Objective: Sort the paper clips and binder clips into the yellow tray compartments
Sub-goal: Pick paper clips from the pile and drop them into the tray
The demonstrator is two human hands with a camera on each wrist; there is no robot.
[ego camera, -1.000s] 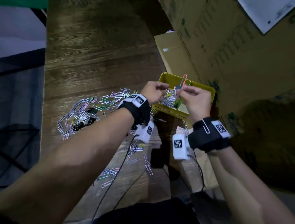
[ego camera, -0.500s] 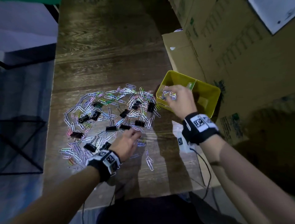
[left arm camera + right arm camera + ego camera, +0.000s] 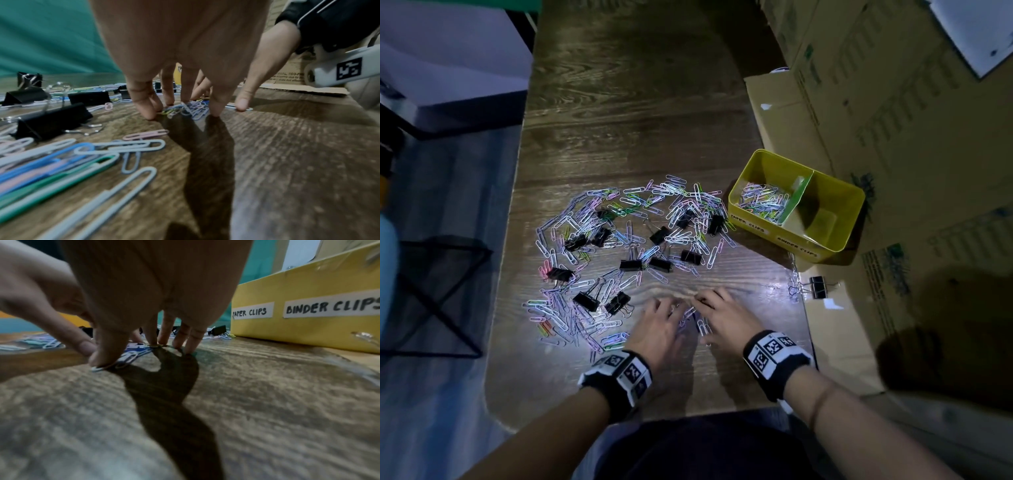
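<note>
right hand (image 3: pixel 726 317), formerly over yellow tray (image 3: pixel 835 246), now joins left hand (image 3: pixel 657 329), both with fingertips gathering paper clips (image 3: pixel 185 108) on table (image 3: pixel 640 113).

Dim, hard shadows, blurred warped edges.

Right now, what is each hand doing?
Left hand: open, fingertips pressing a small cluster of paper clips on the table.
Right hand: open, fingertips on the same cluster.
</note>
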